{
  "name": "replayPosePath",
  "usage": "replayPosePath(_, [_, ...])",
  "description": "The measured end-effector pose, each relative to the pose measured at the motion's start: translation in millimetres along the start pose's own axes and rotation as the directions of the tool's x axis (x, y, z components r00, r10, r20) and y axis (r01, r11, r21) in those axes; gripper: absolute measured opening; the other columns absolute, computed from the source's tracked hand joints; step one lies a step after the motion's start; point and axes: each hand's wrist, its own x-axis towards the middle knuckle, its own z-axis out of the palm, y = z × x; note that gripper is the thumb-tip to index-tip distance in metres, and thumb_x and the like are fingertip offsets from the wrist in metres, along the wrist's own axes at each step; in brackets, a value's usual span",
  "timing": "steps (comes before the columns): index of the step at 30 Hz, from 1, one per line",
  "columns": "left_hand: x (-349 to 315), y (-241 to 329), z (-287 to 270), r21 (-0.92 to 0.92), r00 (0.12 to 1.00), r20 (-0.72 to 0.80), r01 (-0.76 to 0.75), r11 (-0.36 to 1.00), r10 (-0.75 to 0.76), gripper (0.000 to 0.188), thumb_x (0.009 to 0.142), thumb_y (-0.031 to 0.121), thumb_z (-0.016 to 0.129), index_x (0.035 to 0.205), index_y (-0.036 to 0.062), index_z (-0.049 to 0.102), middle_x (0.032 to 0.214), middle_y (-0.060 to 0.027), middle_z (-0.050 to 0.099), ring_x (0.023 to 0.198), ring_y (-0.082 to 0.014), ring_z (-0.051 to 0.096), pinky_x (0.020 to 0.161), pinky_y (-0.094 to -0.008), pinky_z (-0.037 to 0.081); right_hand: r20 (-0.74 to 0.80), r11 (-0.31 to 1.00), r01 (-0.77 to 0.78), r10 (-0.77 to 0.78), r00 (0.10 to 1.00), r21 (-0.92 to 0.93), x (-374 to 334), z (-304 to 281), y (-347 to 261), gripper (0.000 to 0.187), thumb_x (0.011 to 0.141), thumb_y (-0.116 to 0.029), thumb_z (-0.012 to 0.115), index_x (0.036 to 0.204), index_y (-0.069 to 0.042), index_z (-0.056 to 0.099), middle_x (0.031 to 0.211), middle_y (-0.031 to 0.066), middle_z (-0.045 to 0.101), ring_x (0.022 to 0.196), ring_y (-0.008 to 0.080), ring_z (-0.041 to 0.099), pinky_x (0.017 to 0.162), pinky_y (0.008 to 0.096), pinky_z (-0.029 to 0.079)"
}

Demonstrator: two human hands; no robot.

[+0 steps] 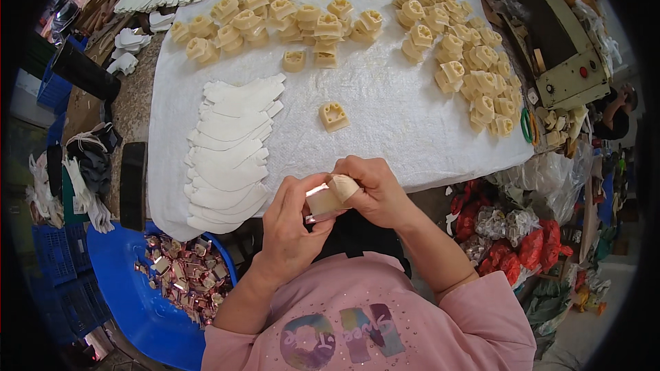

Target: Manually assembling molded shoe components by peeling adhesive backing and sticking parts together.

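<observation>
Close to my body, just off the table's near edge, both hands are closed round a small block-shaped shoe heel [321,201] with shiny, mirror-like edges. My left hand [285,223] grips its shiny side between thumb and fingers. My right hand [375,191] pinches a cream piece [344,186] at its right end; whether that piece is a separate cover or part of the heel, I cannot tell. On the table beyond my hands stands a single cream plastic heel [333,116] with a hollowed top. Left of it, overlapping white cut pieces [230,154] lie in a column.
More cream heels [254,20] cluster across the far side of the white-covered table [295,144], with another large group [474,62] at right. A blue tub [130,306] on the left holds shiny pinkish heels [185,275]. Red and clear plastic bags [529,247] lie low on the right.
</observation>
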Motion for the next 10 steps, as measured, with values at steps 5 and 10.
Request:
replayPosePath(5, [1,-9,5,0.078,0.996,-0.05,-0.071,0.994,0.075,0.048,0.062,0.002,0.078,0.104,0.0029,0.055,0.078,-0.0054,0.057,0.061,-0.0133,0.057,0.053,-0.0233,0.046,-0.017,0.975,-0.071,0.076,0.997,0.212,-4,3,7,0.014,0.091,-0.015,0.052,0.094,-0.002,0.058,0.088,0.0036,0.061,0.077,0.0105,0.057,0.06,0.0267,0.046])
replayPosePath(10, [-4,-2,11,0.057,0.991,-0.107,-0.075,0.996,0.081,0.046,0.067,0.005,0.075,0.107,0.0052,0.052,0.082,-0.0076,0.062,0.07,-0.0147,0.064,0.059,-0.0211,0.05,0.109,0.828,-0.117,0.068,0.992,0.548,-11,1,18,0.018,0.094,-0.016,0.051,0.106,-0.003,0.058,0.099,0.0059,0.059,0.087,0.0109,0.057,0.075,0.0219,0.047])
